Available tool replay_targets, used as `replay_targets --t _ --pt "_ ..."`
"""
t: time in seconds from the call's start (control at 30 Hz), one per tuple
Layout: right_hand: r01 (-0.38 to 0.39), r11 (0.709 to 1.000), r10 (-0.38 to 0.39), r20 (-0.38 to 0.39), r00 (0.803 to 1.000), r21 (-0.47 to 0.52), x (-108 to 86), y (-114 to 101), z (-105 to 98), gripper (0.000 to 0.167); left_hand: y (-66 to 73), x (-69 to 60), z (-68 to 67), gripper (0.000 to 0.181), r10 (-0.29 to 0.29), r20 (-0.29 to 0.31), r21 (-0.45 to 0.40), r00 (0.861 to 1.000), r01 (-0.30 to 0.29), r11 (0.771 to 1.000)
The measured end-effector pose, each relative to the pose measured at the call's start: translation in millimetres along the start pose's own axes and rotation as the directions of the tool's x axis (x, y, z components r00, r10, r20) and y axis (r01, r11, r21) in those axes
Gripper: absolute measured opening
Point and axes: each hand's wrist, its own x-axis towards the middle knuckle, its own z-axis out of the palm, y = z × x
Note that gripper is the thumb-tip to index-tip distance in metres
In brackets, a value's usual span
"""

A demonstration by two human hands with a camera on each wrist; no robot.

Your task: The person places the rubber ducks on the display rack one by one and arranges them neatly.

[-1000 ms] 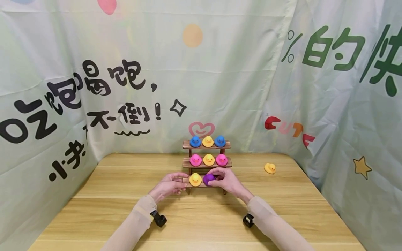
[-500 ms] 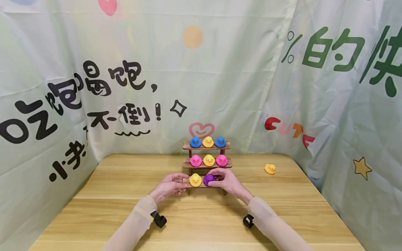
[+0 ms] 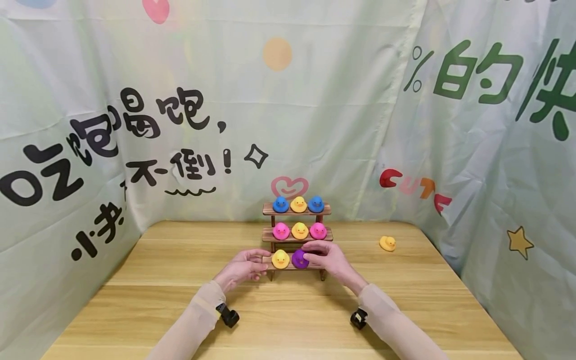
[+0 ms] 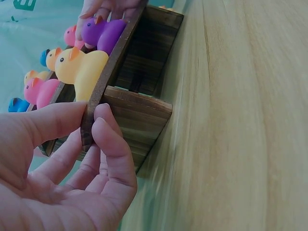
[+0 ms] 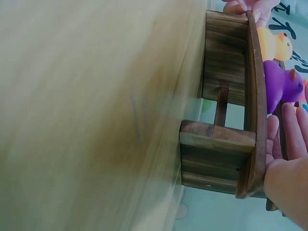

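A three-step wooden display shelf [image 3: 292,266] holds rubber ducks in rows. My left hand [image 3: 243,267] pinches the left end of its bottom step between thumb and fingers, as the left wrist view shows closely. Beside that grip stands a yellow duck [image 4: 81,72]. To its right, on the same step, sits a purple duck [image 5: 276,86]. My right hand [image 3: 330,261] is at the purple duck's right side, fingers extended and loose; contact with the duck is hard to tell. Pink and yellow ducks fill the middle step, blue and yellow ducks the top one.
A loose yellow duck [image 3: 387,243] lies on the wooden table [image 3: 288,320] to the right of the shelf. Printed fabric curtains [image 3: 324,120] enclose the table at the back and both sides.
My right hand has eased slightly to the right, loosening from the purple duck, so more of the duck shows. My left hand keeps its place on the shelf end.
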Motion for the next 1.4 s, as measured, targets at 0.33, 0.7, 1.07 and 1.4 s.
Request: replay_targets --t 0.33,0.7,1.07,1.4 --pt "-0.025 0.998 0.021 -0.089 0.996 -0.051 -1.6 -1.3 -16.2 0.036 -1.3 0.9 -0.3 0.040 -0.008 -0.008 0.000 1.000 0.008 1.000" --pt "-0.017 0.996 0.007 -0.119 0.993 -0.087 -4.4 0.1 -36.7 0.031 -1.2 0.2 0.7 0.039 -0.017 -0.023 0.015 1.000 0.018 1.000" --pt "-0.034 0.992 0.022 -0.104 0.994 -0.118 -5.8 9.1 -78.7 0.026 -0.3 1.0 0.0 0.041 -0.017 -0.024 0.017 1.000 0.018 1.000" --pt "-0.021 0.992 0.007 -0.111 0.994 -0.126 -9.5 17.6 -117.4 0.028 -0.1 0.2 0.0 0.040 -0.016 -0.022 0.014 1.000 0.016 1.000"
